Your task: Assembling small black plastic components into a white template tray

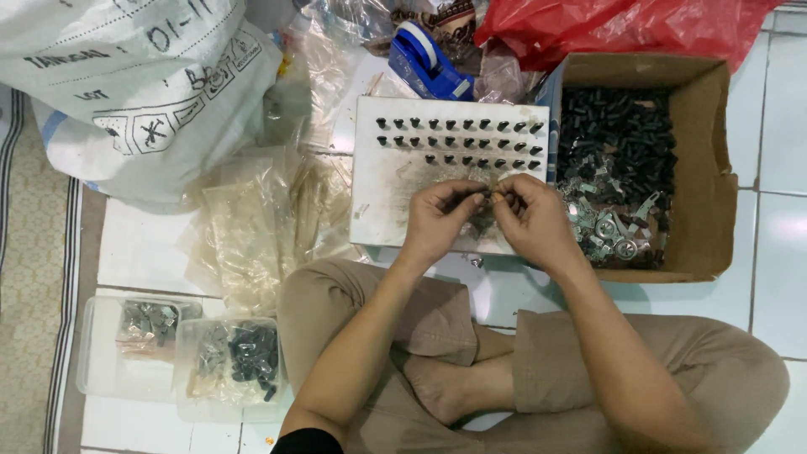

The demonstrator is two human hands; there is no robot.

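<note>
Head-worn camera looks steeply down from close above a seated person's crossed legs [471, 370], facing a white board [395, 202] on the tiled floor [782, 235].

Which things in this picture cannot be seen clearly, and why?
Head view:
- The small part between the left hand and right hand: fingers cover it, too small to identify.
- White board: its near edge is behind both hands.
- Cardboard box: the loose parts inside are too small to tell apart.
- Red bag: cut by the top edge.

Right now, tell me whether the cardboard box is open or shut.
Open. The cardboard box has no lid over it, so the black parts and metal pieces inside show from above.
</note>
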